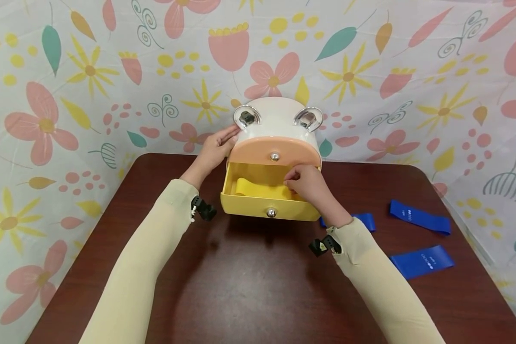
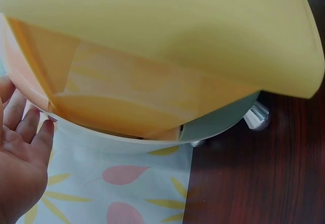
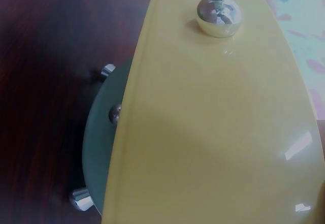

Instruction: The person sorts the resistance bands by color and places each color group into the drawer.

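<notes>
A small white cabinet (image 1: 279, 112) with two silver ring ears stands at the back of the table. Its yellow drawer (image 1: 245, 204) is pulled out below a closed orange drawer (image 1: 253, 150). Inside the yellow drawer lies a yellow resistance band (image 1: 258, 188), a flat loop. My left hand (image 1: 217, 148) rests on the cabinet's left side, fingertips at its edge in the left wrist view. My right hand (image 1: 309, 184) reaches into the drawer's right part, fingers bent at the band's right end; I cannot tell whether they pinch it. The drawer front hides this hand in the right wrist view.
Blue resistance bands lie on the table to the right: one band (image 1: 419, 217) farther back, another band (image 1: 423, 263) nearer, and a third band (image 1: 365, 221) partly behind my right forearm. A flowered cloth (image 1: 348, 28) hangs behind the brown table (image 1: 249, 286).
</notes>
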Tool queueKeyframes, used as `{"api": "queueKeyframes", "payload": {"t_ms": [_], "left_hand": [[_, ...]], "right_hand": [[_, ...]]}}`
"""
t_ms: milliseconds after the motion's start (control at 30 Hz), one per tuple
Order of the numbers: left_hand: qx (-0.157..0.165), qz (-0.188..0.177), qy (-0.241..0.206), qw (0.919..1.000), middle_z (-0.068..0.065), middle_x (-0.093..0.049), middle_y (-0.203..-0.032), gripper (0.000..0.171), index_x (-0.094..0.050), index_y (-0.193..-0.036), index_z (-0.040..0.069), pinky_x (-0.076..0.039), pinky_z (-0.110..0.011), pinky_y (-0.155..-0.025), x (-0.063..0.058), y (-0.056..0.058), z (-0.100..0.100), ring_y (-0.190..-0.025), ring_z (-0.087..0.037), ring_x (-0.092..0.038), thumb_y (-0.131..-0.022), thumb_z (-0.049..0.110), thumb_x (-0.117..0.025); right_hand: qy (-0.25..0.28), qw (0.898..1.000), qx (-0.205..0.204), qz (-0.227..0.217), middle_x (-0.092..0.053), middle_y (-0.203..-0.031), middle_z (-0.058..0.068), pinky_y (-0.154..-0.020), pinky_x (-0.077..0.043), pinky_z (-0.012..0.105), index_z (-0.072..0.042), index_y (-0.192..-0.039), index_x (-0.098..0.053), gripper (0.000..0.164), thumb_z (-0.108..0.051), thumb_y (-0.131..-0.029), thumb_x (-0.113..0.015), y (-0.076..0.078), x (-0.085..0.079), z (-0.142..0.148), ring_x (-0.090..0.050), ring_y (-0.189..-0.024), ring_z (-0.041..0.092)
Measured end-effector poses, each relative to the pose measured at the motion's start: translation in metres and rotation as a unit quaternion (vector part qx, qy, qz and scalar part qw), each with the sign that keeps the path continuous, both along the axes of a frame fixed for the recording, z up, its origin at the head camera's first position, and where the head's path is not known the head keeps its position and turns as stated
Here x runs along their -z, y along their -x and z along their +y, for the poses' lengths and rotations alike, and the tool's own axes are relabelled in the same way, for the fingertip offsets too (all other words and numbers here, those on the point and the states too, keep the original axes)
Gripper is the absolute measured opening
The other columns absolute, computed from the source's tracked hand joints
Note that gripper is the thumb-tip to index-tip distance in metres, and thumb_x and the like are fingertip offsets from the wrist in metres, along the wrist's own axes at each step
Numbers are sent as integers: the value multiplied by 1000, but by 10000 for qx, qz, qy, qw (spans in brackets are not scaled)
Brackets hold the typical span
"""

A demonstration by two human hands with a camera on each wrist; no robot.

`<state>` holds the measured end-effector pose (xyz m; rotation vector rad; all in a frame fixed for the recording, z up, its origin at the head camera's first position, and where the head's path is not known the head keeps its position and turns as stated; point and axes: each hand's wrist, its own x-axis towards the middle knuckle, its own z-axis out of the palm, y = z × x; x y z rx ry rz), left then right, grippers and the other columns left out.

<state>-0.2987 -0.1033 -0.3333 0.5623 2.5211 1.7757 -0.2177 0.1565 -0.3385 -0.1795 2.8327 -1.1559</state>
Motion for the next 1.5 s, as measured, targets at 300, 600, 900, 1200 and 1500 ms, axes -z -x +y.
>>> {"api": "queueKeyframes", "payload": {"t_ms": [300,600,900,1200,1500], "left_hand": [[-27,-54,-56,10000,-13,-48,-159,49,-43,-156,6,-37,-38,-125,0,1,0,-152,-24,-42,-109,17,-50],[-84,-42,46,9999,-12,-49,-158,49,-44,-156,7,-38,-37,-125,-1,0,0,-150,-24,-44,-109,19,-51],[-92,-62,108,9999,-12,-48,-159,49,-43,-156,7,-37,-37,-125,-1,-1,1,-151,-23,-43,-109,19,-50],[-49,-77,101,9999,-12,-47,-159,49,-43,-156,7,-38,-38,-125,-1,-1,0,-152,-23,-43,-109,19,-49],[-54,-162,18,9999,-9,-47,-160,49,-43,-157,10,-37,-37,-125,1,0,0,-153,-21,-41,-109,20,-49]], "right_hand": [[671,9939,220,849,-73,-98,18,-69,-50,21,-1,-103,-72,14,-14,-98,-68,-8,0,0,-66,-79,23],[2357,9345,1037,2459,-69,-105,24,-80,-52,6,7,-107,-68,18,-4,-94,-72,-60,2,-13,-59,-89,-6],[3546,8448,513,3975,-61,-107,-14,-79,-54,10,18,-102,-61,19,13,-87,-71,-97,58,-35,-62,-91,-2],[3923,8404,1292,3508,-56,-112,-12,-84,-54,13,19,-108,-61,28,16,-83,-74,-112,90,-65,-58,-97,7],[4018,8456,1666,3095,-56,-109,-4,-83,-55,12,16,-111,-62,29,10,-86,-74,-112,102,-78,-60,-97,5]]}}
